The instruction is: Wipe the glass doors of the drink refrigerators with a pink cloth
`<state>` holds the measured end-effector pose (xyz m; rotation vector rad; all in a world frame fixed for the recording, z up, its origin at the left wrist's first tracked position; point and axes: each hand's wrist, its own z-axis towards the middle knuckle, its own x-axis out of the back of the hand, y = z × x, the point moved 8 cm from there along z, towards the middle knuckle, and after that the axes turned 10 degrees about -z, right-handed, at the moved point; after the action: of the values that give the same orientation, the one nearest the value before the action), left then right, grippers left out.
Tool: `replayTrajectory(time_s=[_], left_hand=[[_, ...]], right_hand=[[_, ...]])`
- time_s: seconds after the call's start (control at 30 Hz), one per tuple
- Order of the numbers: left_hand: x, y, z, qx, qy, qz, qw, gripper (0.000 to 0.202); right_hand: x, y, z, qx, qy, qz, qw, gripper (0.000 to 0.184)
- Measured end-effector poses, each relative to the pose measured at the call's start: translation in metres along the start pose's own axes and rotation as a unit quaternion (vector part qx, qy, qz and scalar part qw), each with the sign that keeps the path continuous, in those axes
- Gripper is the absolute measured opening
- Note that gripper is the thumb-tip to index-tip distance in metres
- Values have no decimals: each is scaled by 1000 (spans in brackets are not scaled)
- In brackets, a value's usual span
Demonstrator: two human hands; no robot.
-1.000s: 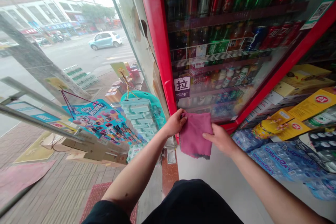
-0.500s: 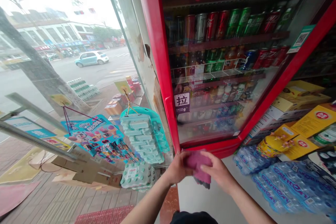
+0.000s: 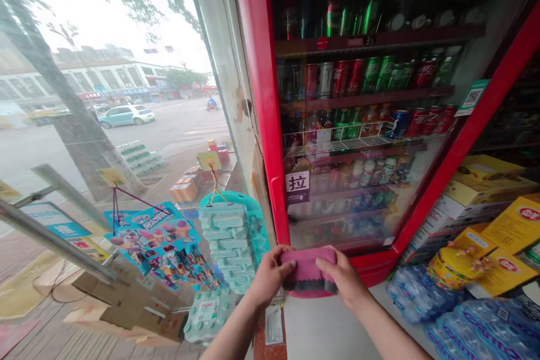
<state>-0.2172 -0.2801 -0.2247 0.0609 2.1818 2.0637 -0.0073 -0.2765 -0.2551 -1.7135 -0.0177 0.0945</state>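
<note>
Between my two hands is a folded pink-purple cloth (image 3: 310,267) with a dark, scalloped edge along its lower side. My left hand (image 3: 274,270) grips its left end, thumb on top. On the other end, my right hand (image 3: 343,278) is closed the same way, with the thumb pressing the upper face. The fingers underneath are hidden. Just beyond the cloth stands a red-framed drinks fridge (image 3: 276,191), its glass door shut, with cans and bottles on the shelves inside.
Left of the fridge hang teal packs (image 3: 223,242) and a blue toy card (image 3: 156,236), above shrink-wrapped bottles (image 3: 208,312). Cardboard boxes (image 3: 122,298) lie further left. On the right are packs of bottled water (image 3: 485,323), yellow boxes (image 3: 512,228) and a yellow tub (image 3: 453,267).
The cloth has gone from loosely bunched to a flatter, folded strip stretched between both hands. My view has tilted up slightly, so more of the fridge's top shelf shows.
</note>
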Motion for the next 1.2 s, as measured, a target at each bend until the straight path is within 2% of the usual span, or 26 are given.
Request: replayTrajectory(time_s=[0.07, 0.17, 0.3, 0.4, 0.57, 0.7, 0.83, 1.03, 1.2], left_hand=[[9, 6, 11, -12, 39, -32, 999, 50], [25, 19, 31, -43, 98, -40, 993, 44], [47, 36, 55, -66, 155, -28, 985, 39], [60, 46, 64, -76, 173, -21, 982, 40], [75, 56, 55, -102, 176, -5, 979, 47], [79, 50, 41, -111, 171, 13, 979, 50], [83, 44, 30, -111, 167, 32, 979, 55], [95, 49, 27, -113, 170, 60, 977, 57], [93, 50, 29, -113, 165, 63, 978, 56]], right_hand=[[-10, -16, 13, 8, 41, 16, 999, 49], [-29, -40, 37, 23, 85, -16, 996, 57], [-58, -62, 73, 46, 103, -60, 992, 48], [-72, -73, 97, 54, 121, -119, 984, 41], [-80, -92, 128, 75, 161, -227, 957, 15], [-94, -103, 142, 95, 150, -282, 943, 42], [-112, -109, 148, 117, 116, -318, 934, 53], [-119, -108, 154, 117, 104, -352, 923, 47], [-117, -107, 159, 105, 100, -388, 910, 32]])
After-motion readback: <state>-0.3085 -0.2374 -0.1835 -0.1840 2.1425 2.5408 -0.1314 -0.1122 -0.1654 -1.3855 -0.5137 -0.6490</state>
